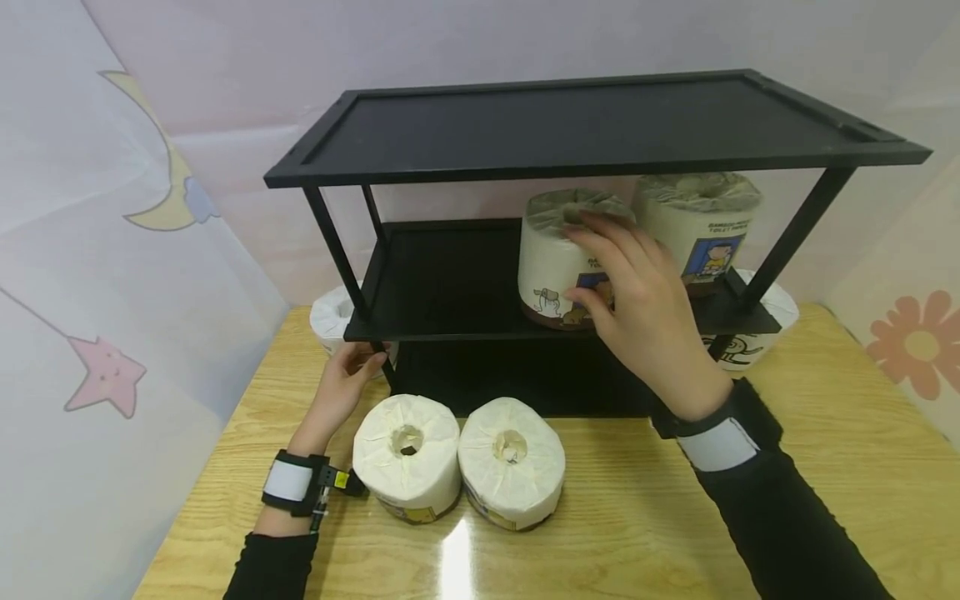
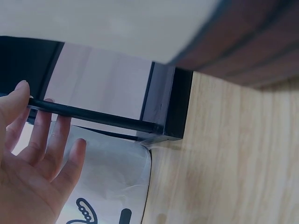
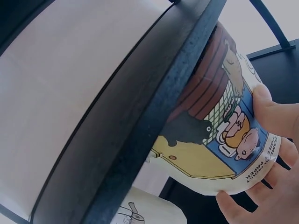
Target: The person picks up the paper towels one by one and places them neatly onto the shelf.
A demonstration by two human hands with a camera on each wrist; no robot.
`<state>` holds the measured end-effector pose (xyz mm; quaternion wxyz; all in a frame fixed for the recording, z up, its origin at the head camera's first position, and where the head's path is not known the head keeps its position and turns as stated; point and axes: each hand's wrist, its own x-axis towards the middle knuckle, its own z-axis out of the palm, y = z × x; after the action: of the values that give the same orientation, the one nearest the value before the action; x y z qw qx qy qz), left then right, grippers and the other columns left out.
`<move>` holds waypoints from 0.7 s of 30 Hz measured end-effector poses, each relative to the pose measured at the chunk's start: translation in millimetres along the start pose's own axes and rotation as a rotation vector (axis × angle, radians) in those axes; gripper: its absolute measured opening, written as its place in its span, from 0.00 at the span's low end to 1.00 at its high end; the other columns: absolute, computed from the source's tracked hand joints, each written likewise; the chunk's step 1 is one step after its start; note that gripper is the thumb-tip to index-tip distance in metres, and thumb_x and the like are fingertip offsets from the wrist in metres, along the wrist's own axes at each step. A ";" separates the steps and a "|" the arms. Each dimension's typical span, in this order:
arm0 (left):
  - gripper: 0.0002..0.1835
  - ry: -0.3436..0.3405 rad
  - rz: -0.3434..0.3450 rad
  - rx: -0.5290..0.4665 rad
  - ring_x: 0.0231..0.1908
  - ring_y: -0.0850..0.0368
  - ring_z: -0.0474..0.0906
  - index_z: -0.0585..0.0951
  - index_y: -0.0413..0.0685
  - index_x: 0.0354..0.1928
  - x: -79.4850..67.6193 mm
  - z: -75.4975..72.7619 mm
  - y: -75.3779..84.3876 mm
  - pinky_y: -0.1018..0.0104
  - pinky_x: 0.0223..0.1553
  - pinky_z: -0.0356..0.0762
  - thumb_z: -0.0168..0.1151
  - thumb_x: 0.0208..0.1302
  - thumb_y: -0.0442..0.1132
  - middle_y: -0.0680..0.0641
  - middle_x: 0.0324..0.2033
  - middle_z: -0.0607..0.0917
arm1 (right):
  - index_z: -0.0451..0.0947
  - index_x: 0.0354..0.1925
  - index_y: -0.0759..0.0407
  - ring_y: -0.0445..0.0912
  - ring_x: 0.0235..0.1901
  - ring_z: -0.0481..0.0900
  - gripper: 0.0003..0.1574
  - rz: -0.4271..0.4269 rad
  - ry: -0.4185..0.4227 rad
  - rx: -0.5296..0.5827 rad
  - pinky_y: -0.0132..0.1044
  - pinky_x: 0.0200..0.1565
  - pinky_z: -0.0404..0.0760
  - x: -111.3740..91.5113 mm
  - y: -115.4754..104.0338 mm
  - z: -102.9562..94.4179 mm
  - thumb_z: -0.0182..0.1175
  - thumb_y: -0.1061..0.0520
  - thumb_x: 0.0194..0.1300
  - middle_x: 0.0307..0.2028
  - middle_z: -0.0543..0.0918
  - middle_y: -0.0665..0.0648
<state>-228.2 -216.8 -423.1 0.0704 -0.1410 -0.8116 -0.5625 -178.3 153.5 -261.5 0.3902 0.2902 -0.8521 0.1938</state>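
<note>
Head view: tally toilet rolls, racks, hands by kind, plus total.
Toilet rolls: 6
Rack: 1
Hands: 2 (left hand, right hand)
Total: 9

Looks like a staged recording corner; can't tell if home or studio. Creased pale backdrop (image 1: 247, 58) printed with yellow crescent moon (image 1: 178, 185), pink star (image 1: 107, 377), coral flower (image 1: 921, 345). Light wood-grain tabletop (image 1: 645, 533). Household stuff: black tiered rack (image 1: 585, 125), white paper-wrapped toilet rolls (image 1: 427, 475). Black wrist straps with white patches (image 1: 287, 481) read as recording gear.
</note>
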 end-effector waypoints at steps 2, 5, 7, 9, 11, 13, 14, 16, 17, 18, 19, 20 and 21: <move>0.17 0.002 0.002 -0.002 0.50 0.58 0.77 0.76 0.38 0.59 -0.2 -0.5 -0.7 0.74 0.49 0.74 0.58 0.73 0.38 0.36 0.52 0.81 | 0.71 0.64 0.63 0.59 0.64 0.67 0.43 0.010 -0.009 -0.001 0.55 0.63 0.66 0.3 0.6 1.8 0.75 0.65 0.51 0.65 0.71 0.64; 0.17 0.000 0.006 -0.010 0.50 0.59 0.77 0.76 0.38 0.59 0.0 -1.2 -2.0 0.74 0.49 0.74 0.59 0.72 0.38 0.37 0.52 0.81 | 0.70 0.65 0.63 0.59 0.66 0.66 0.43 0.025 -0.022 0.009 0.54 0.65 0.64 0.3 1.9 4.4 0.75 0.66 0.52 0.66 0.70 0.63; 0.17 0.000 0.004 -0.011 0.50 0.59 0.77 0.76 0.39 0.58 0.4 -1.1 -2.5 0.74 0.49 0.74 0.60 0.72 0.38 0.37 0.52 0.81 | 0.69 0.65 0.63 0.59 0.66 0.65 0.43 0.027 -0.023 0.023 0.52 0.66 0.62 0.2 3.4 6.0 0.74 0.66 0.52 0.66 0.70 0.64; 0.17 0.000 0.003 -0.010 0.51 0.57 0.78 0.76 0.39 0.58 0.5 -0.3 -2.2 0.74 0.49 0.75 0.60 0.72 0.38 0.37 0.52 0.81 | 0.69 0.65 0.64 0.59 0.67 0.64 0.43 0.026 -0.021 0.038 0.51 0.67 0.61 0.5 5.1 7.3 0.73 0.67 0.53 0.66 0.69 0.64; 0.17 0.001 0.003 -0.003 0.51 0.55 0.78 0.76 0.39 0.58 0.5 0.2 -2.0 0.74 0.48 0.75 0.60 0.72 0.38 0.37 0.52 0.81 | 0.68 0.65 0.64 0.59 0.68 0.63 0.43 0.025 -0.021 0.055 0.50 0.68 0.60 1.0 6.7 8.9 0.72 0.68 0.53 0.67 0.68 0.64; 0.17 0.000 0.001 0.003 0.52 0.52 0.77 0.76 0.39 0.59 0.5 0.3 -2.1 0.74 0.48 0.74 0.60 0.72 0.39 0.37 0.52 0.81 | 0.67 0.66 0.64 0.60 0.68 0.61 0.42 0.027 -0.024 0.061 0.50 0.69 0.59 1.2 7.8 10.6 0.71 0.69 0.55 0.67 0.67 0.64; 0.17 -0.001 0.001 0.005 0.52 0.51 0.77 0.76 0.39 0.59 0.4 0.3 -1.8 0.74 0.48 0.74 0.59 0.72 0.39 0.37 0.53 0.81 | 0.66 0.66 0.64 0.60 0.68 0.61 0.42 0.029 -0.025 0.060 0.51 0.69 0.59 1.3 8.4 11.4 0.71 0.69 0.55 0.67 0.67 0.64; 0.18 -0.003 -0.001 0.005 0.53 0.51 0.77 0.76 0.39 0.59 0.4 -0.1 -1.2 0.74 0.48 0.74 0.59 0.73 0.39 0.37 0.53 0.81 | 0.65 0.66 0.64 0.60 0.69 0.60 0.41 0.034 -0.027 0.055 0.52 0.68 0.59 1.3 8.9 12.9 0.70 0.70 0.56 0.68 0.66 0.63; 0.18 -0.003 0.000 0.007 0.53 0.51 0.77 0.76 0.39 0.59 0.3 -0.4 -0.7 0.74 0.48 0.74 0.59 0.73 0.39 0.37 0.53 0.81 | 0.65 0.66 0.64 0.60 0.69 0.60 0.41 0.037 -0.027 0.051 0.52 0.68 0.59 1.2 8.9 13.7 0.70 0.70 0.56 0.68 0.65 0.63; 0.18 -0.004 -0.001 0.009 0.53 0.51 0.77 0.76 0.39 0.59 0.2 -0.6 -0.3 0.74 0.49 0.74 0.59 0.73 0.39 0.37 0.53 0.81 | 0.65 0.66 0.63 0.60 0.69 0.60 0.41 0.041 -0.026 0.047 0.52 0.68 0.59 1.3 8.9 14.5 0.70 0.69 0.56 0.68 0.65 0.64; 0.18 -0.004 -0.004 0.008 0.53 0.52 0.77 0.76 0.39 0.59 0.0 -0.9 0.4 0.74 0.49 0.74 0.59 0.73 0.39 0.37 0.53 0.81 | 0.65 0.66 0.63 0.60 0.69 0.60 0.41 0.044 -0.025 0.042 0.53 0.68 0.59 1.4 8.8 15.4 0.70 0.69 0.57 0.68 0.65 0.64; 0.18 -0.004 -0.006 0.009 0.52 0.52 0.77 0.76 0.38 0.59 -0.2 -1.1 1.0 0.74 0.49 0.74 0.59 0.73 0.39 0.37 0.53 0.81 | 0.65 0.66 0.64 0.60 0.69 0.60 0.41 0.046 -0.023 0.036 0.54 0.67 0.60 1.6 8.5 16.1 0.70 0.69 0.57 0.68 0.65 0.64; 0.18 -0.005 -0.010 0.007 0.52 0.53 0.77 0.76 0.38 0.59 -0.2 -1.4 1.3 0.74 0.49 0.74 0.59 0.73 0.39 0.37 0.53 0.81 | 0.65 0.66 0.63 0.60 0.69 0.60 0.41 0.051 -0.022 0.032 0.54 0.66 0.61 1.7 8.0 16.7 0.70 0.68 0.57 0.68 0.65 0.64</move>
<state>-227.6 -217.7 -421.5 0.0662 -0.1380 -0.8145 -0.5596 -193.5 149.7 -271.4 0.3710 0.2767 -0.8602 0.2139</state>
